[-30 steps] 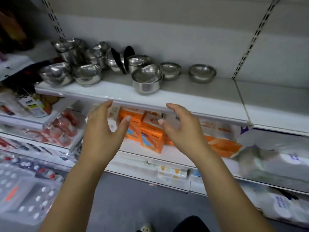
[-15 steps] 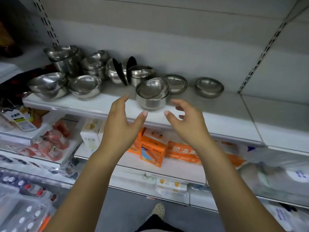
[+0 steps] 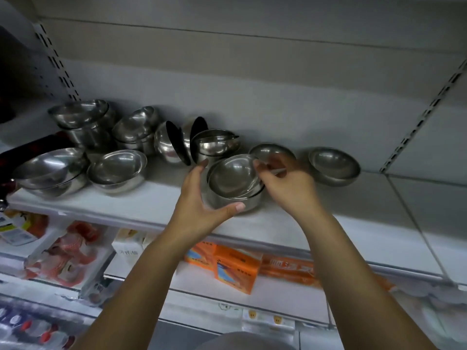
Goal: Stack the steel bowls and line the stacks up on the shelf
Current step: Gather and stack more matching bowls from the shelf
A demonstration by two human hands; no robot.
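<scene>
A small stack of steel bowls [image 3: 231, 179] stands near the front of the white shelf [image 3: 151, 205], its top bowl tilted. My left hand [image 3: 202, 200] cups the stack's left and front side, thumb against the lower bowl. My right hand [image 3: 285, 183] grips the right rim of the tilted top bowl. Just behind my right hand sits a single shallow bowl [image 3: 271, 150], partly hidden. Another single bowl [image 3: 333, 165] rests further right. Several more bowls [image 3: 116, 168] lie jumbled at the left, some stacked, two standing on edge [image 3: 174, 141].
The shelf's right part [image 3: 353, 223] is bare, with a divider line [image 3: 404, 218] beyond it. Below are orange boxes [image 3: 236, 269] and packaged goods [image 3: 68, 251] on lower shelves. A slotted upright [image 3: 56, 59] rises at the back left.
Both hands rose from below the shelf edge and closed around the front stack of bowls. The view moved closer to the shelf.
</scene>
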